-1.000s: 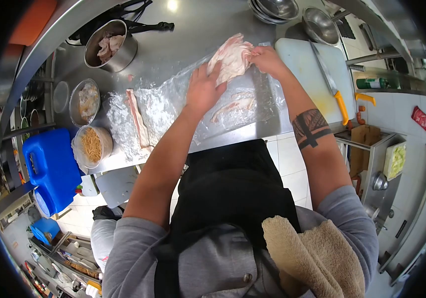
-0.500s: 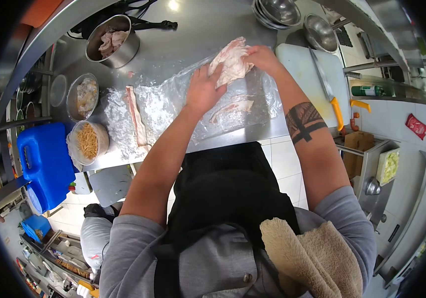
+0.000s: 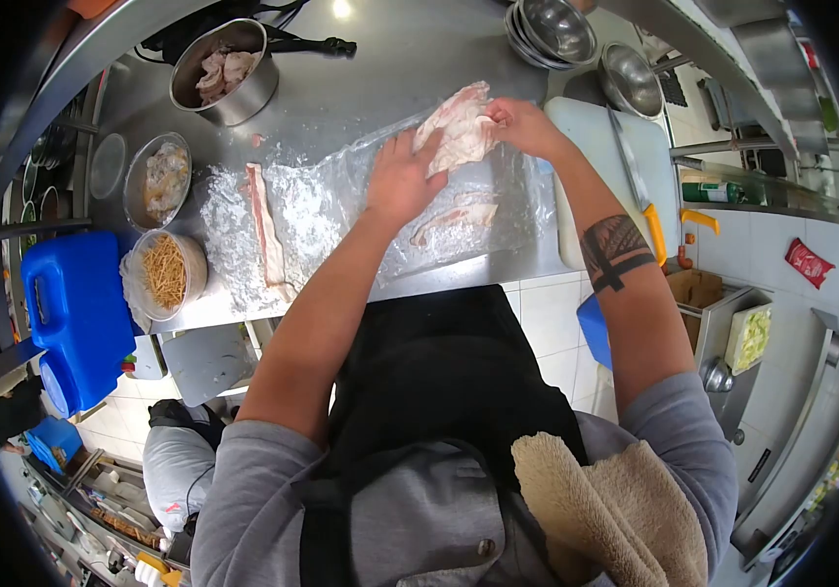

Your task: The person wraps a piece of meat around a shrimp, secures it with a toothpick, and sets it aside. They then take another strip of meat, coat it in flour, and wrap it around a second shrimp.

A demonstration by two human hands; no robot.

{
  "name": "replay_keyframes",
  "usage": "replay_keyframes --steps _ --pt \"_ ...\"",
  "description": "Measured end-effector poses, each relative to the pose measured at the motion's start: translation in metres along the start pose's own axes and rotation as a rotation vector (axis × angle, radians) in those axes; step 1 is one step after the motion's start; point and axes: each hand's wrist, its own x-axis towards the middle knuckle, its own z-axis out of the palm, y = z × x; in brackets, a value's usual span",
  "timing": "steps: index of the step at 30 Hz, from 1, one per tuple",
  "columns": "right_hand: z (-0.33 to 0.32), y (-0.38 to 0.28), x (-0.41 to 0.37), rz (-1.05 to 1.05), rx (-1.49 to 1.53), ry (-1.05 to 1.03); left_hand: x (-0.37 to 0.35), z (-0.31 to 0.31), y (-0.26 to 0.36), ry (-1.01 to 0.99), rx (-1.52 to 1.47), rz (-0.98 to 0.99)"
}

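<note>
A pale, pink-streaked piece of raw meat [image 3: 459,129] lies over the plastic sheet [image 3: 380,230] on the steel table. At its right edge my right hand [image 3: 525,129] pinches the meat between thumb and fingers. My left hand [image 3: 404,178] rests along its left side, fingers stretched out and thumb apart, touching the edge. Closer to me, thin slices of raw meat [image 3: 454,217] lie flat on the sheet. To the left, a long raw meat strip [image 3: 265,225] lies on white powder [image 3: 312,215].
At left stand a steel pot [image 3: 253,98] of meat, a steel bowl [image 3: 180,196], a tub of thin golden sticks [image 3: 163,272] and a blue jerrycan [image 3: 82,313]. At right, a yellow-handled knife [image 3: 640,186] lies on a white cutting board [image 3: 576,186], near steel bowls [image 3: 625,78]. Another person [image 3: 180,460] is at lower left.
The view has shifted slightly. The meat's top edge sits a little lower, and my right hand has moved slightly down and right, still pinching it. My left hand keeps nearly the same place.
</note>
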Motion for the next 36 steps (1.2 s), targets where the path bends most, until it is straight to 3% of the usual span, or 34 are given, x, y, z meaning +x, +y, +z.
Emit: replay_keyframes --steps 2,7,20,23,29,31,36 --pt "0.003 -0.002 -0.005 0.023 0.156 0.031 -0.001 0.0 -0.001 -0.007 0.002 0.005" --pt "-0.001 -0.02 -0.01 0.134 -0.098 -0.03 -0.002 -0.002 0.001 -0.025 0.044 0.032" --pt "0.011 -0.011 -0.014 0.143 -0.052 -0.027 -0.008 -0.003 0.008 -0.015 0.114 0.031" --pt "0.018 -0.004 -0.017 -0.004 -0.21 0.033 -0.011 -0.005 0.006 -0.033 0.07 0.015" --pt "0.014 -0.014 -0.02 0.177 -0.076 0.027 -0.01 -0.005 0.008 -0.021 0.107 0.011" --pt "0.012 -0.007 -0.017 0.239 0.207 -0.06 -0.01 -0.004 0.006 -0.035 0.094 0.007" --pt "0.02 -0.012 -0.026 0.266 0.3 -0.077 -0.011 -0.004 0.005 -0.047 0.082 0.003"
